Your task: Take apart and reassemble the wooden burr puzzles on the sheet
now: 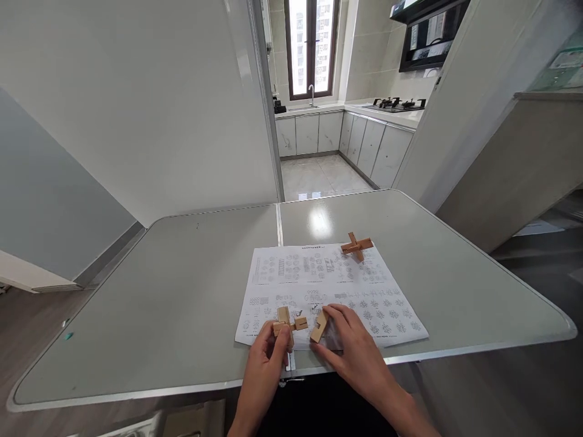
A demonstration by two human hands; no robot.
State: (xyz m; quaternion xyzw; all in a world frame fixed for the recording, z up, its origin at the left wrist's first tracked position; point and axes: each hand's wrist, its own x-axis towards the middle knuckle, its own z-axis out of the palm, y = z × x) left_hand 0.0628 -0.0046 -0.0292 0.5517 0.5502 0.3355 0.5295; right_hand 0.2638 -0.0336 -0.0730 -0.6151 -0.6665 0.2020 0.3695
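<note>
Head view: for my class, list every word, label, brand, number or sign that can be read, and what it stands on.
No text can be read.
Printed sheet: a heading line and captions among small diagrams; too small to read.
Light wooden pieces in the left hand: small dark marks, too small to make out.
Pale green item at the right edge: a lighter patch, perhaps a label, too blurred to read.
</note>
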